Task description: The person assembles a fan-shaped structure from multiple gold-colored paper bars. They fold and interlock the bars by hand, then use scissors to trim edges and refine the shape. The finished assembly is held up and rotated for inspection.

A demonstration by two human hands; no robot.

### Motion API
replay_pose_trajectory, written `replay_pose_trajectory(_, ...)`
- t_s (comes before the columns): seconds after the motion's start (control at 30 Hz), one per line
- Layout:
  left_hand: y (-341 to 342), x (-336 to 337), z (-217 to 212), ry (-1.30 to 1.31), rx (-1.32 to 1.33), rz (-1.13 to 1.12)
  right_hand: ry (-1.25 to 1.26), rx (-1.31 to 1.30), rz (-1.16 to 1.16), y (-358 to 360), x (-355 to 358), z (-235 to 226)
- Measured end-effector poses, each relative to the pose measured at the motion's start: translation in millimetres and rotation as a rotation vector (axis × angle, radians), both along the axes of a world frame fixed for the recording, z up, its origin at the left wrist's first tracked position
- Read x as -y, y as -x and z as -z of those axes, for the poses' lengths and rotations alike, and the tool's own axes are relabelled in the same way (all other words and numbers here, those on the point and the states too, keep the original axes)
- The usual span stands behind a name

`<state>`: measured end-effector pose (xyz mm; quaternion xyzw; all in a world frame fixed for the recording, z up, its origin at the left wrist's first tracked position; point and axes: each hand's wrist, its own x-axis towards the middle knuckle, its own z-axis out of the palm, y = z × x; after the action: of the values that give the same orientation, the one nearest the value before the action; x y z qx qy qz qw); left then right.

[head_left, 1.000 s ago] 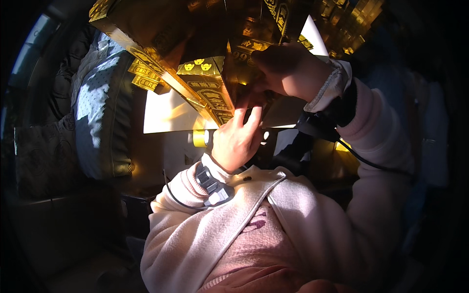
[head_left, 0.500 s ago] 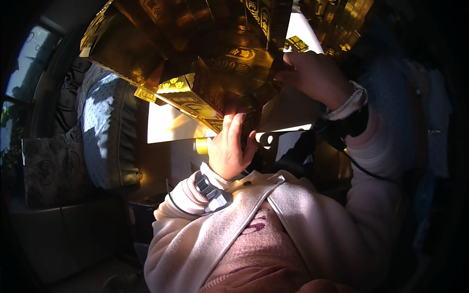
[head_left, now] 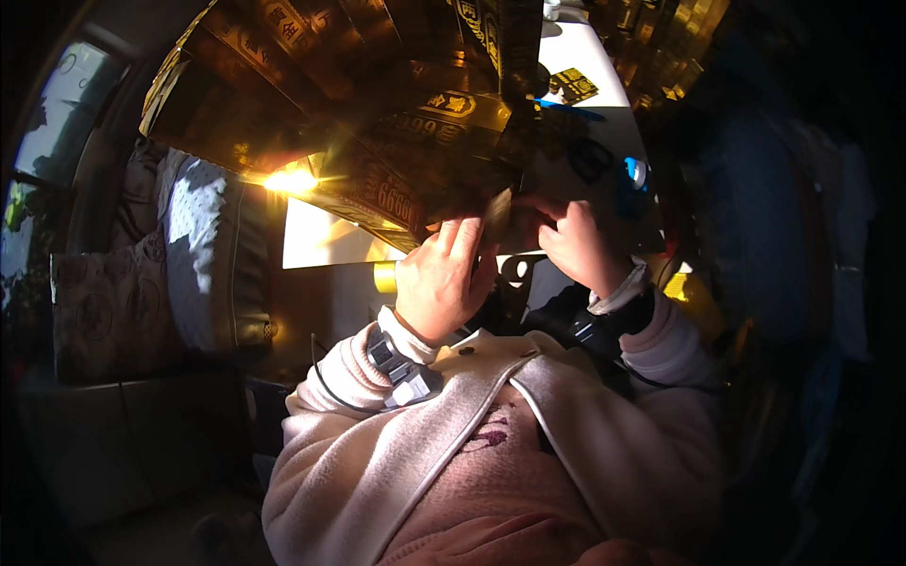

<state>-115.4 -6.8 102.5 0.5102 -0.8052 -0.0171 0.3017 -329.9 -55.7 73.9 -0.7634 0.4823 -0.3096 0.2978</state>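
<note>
A large structure of folded shiny gold foil paper (head_left: 377, 132) fills the upper middle, its panels standing out in a fan. My left hand (head_left: 440, 281) is at its near lower corner, fingers together on the paper and thumb on the right side, gripping the edge. A narrow folded flap (head_left: 497, 209) rises just beside those fingertips. From the right, my right hand (head_left: 578, 247) reaches to this flap, its index finger and thumb closed at the flap's edge and the other fingers curled. Shadow partly hides the right fingertips.
Beneath lies a white tabletop (head_left: 316, 236). Farther right on it are a gold-and-black card (head_left: 574, 87), a blue pen-like stick (head_left: 571, 109), dark-handled scissors (head_left: 590, 160) and a small white-and-blue bottle (head_left: 636, 174). More gold foil pieces (head_left: 651, 47) stand at the far right; a yellow roll (head_left: 385, 276) sits near the left hand.
My right hand has come down and nearer, from the structure's right side to the flap beside my left hand. The gold structure has shifted slightly left, uncovering the scissors and bottle.
</note>
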Motion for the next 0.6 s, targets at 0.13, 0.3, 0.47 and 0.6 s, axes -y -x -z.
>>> replay_pose_trajectory(0.13,-7,1,-4,0.060,-0.015,-0.027,0.103,0.024,-0.131,-7,-3,9)
replay_pose_trajectory(0.3,-12,2,-9,0.169,-0.057,-0.065,-0.196,0.295,0.051,22,4,30)
replay_pose_trajectory(0.47,-4,2,-9,0.157,-0.073,-0.012,-0.096,0.322,0.550,129,33,67)
replay_pose_trajectory(0.6,3,4,-6,0.064,-0.095,-0.004,-0.046,0.101,0.745,189,37,102)
